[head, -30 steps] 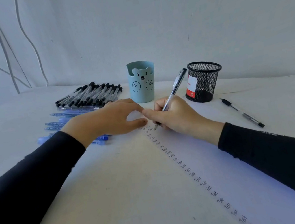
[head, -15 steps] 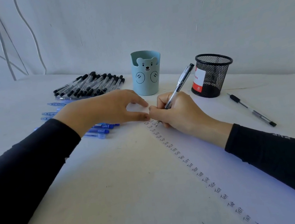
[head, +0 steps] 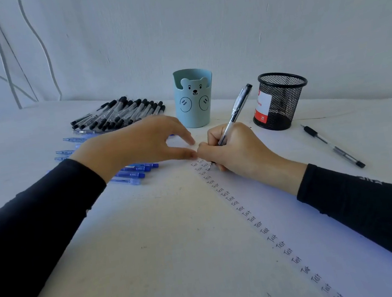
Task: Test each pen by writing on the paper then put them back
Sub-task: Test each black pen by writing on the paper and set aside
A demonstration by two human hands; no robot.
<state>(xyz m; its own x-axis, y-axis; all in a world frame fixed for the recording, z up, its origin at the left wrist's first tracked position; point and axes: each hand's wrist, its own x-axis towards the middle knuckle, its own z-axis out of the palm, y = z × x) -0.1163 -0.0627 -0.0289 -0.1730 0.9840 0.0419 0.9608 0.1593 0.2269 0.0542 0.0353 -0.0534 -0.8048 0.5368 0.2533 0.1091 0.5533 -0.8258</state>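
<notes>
Right hand [head: 238, 150]: fingers curled round the lower barrel of a pen [head: 237, 107], in a writing grip; heel of the hand rests on the paper [head: 152, 242].
Pen in grip: clear barrel, black cap end. It rises out of the top of the fist and tilts up and away toward the mesh cup [head: 281, 101]. The tip comes out below the fingers and meets the sheet at the top of the written column; the tip itself is mostly hidden by the fingers.
Left hand [head: 136, 144]: holds nothing; thumb and forefinger spread in an arch, tips pressed on the paper, thumb tip just beside the right hand's knuckles.
Written column [head: 250, 218]: repeated word "Test" running down the sheet toward the near edge, with a second short column beginning at the top.
Black pens [head: 119, 112]: lying in a heap on the table [head: 376, 128], left of the bear cup [head: 194, 100].
Blue pens [head: 133, 173]: laid side by side, partly under the left wrist.
Loose pen [head: 333, 146]: lies alone on the table, right of the mesh cup, well apart from both hands.
Cups: both upright behind the hands; contents cannot be seen.
</notes>
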